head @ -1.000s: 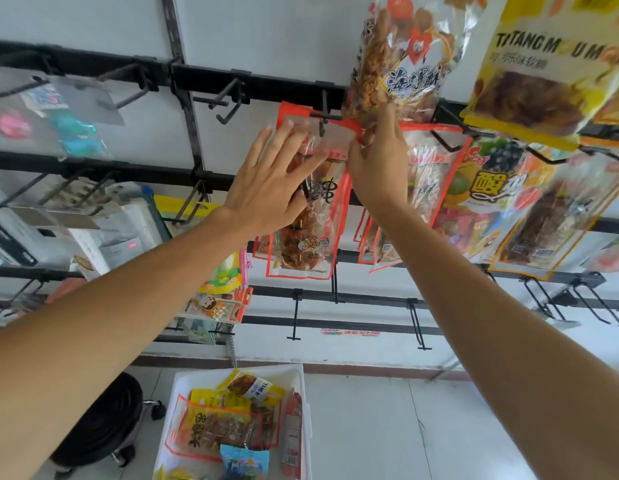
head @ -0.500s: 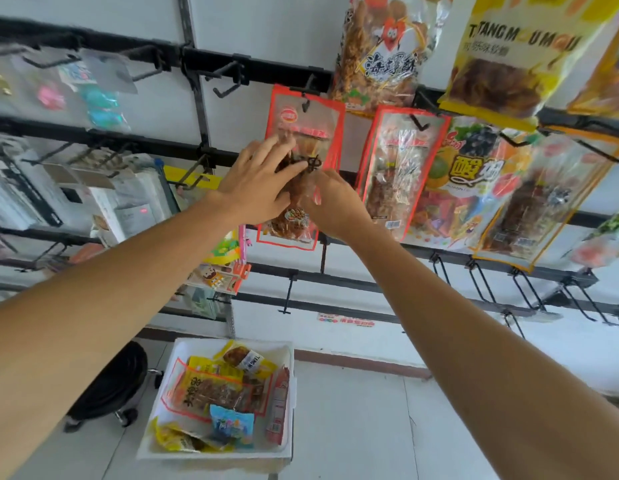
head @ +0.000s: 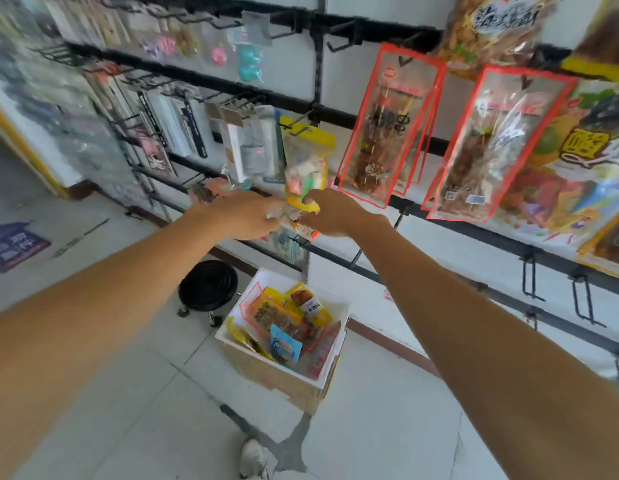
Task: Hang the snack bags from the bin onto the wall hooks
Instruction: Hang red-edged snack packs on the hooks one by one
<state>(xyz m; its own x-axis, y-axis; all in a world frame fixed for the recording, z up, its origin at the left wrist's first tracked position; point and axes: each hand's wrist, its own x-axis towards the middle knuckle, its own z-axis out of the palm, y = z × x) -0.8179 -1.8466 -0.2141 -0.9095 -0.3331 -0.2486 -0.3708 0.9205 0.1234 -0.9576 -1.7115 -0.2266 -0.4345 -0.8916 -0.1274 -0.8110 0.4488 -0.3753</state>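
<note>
The red-edged skewer bag (head: 387, 123) hangs on its wall hook (head: 405, 59), up and right of our right hand (head: 332, 213). Our left hand (head: 245, 216) meets it under a yellow snack bag (head: 306, 161). Through the blur we cannot tell either grip. The bin (head: 276, 379) sits below both.

- A single view is supplied, taken from a wide-angle camera worn on the head.
- The view is directed forward and down and is tilted: the wall rack (head: 377, 29) is seen slanting across the upper frame, the bin (head: 273, 375) on the floor (head: 155, 393) below centre.
- The left hand (head: 245, 216) and right hand (head: 335, 213) are recorded at arm's length, near centre.
- A shoe (head: 252, 459) is caught at the bottom edge.
</note>
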